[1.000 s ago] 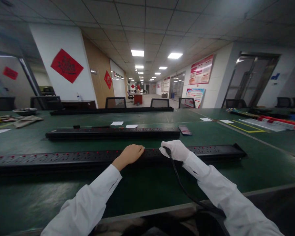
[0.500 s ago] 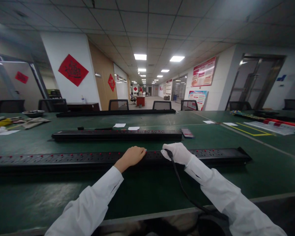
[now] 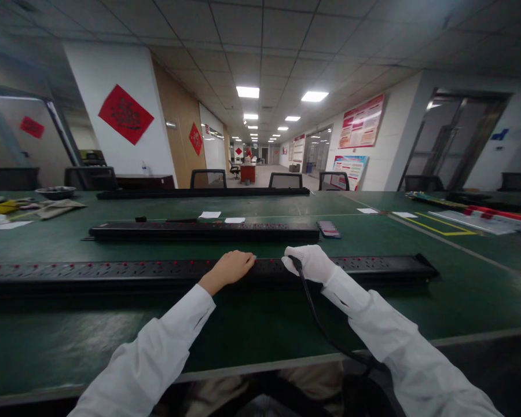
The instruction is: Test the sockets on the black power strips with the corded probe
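Observation:
A long black power strip (image 3: pixel 113 271) with red-dotted sockets lies across the green table (image 3: pixel 252 324) in front of me. My bare left hand (image 3: pixel 230 267) rests palm down on its top, fingers together. My right hand (image 3: pixel 310 263), in a white glove, is closed around a black plug held at the strip's top. The plug's black cable (image 3: pixel 319 324) runs back toward me and drops over the table's near edge. Both arms wear white sleeves.
A second black power strip (image 3: pixel 204 231) lies farther back, a third (image 3: pixel 200 193) at the far edge by black chairs. White paper slips (image 3: pixel 221 217), a small dark device (image 3: pixel 329 229), cloths and a bowl (image 3: pixel 54 192) at left, yellow tape marks and long parts (image 3: pixel 481 220) at right.
Both hands stay on the near power strip in the same places. Only the head camera has shifted slightly.

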A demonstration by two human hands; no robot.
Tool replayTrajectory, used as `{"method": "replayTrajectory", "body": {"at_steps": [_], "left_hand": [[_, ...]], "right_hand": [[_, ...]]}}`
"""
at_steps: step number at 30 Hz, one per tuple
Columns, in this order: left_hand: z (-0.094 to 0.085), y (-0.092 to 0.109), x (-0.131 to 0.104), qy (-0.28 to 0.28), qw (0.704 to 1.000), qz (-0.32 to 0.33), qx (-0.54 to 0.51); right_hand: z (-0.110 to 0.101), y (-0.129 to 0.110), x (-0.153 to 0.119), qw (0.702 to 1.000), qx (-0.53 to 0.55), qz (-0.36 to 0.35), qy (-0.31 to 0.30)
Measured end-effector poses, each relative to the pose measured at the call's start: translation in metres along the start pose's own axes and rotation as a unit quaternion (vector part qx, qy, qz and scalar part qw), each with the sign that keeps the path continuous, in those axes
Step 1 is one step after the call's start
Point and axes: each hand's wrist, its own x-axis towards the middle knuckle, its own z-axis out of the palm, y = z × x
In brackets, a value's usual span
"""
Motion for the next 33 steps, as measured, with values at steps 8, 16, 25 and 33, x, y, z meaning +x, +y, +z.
{"method": "replayTrajectory", "body": {"at_steps": [8, 16, 25, 33], "left_hand": [[0.0032, -0.0029, 0.0002, 0.01, 1.0, 0.018, 0.0], [0.0031, -0.0019, -0.0016, 0.018, 1.0, 0.011, 0.005], [0.0035, -0.003, -0.0022, 0.015, 1.0, 0.008, -0.01], [0.0028, -0.0011, -0.0009, 0.02, 1.0, 0.003, 0.011]], "right_hand": [[-0.001, -0.0012, -0.001, 1.0, 0.002, -0.002, 0.003], [-0.0015, 0.0029, 0.0034, 0.999, 0.025, 0.011, -0.018], [0.005, 0.005, 0.0052, 0.998, 0.058, 0.016, 0.005], [-0.0013, 0.0062, 0.0011, 0.982, 0.098, 0.08, 0.138]]}}
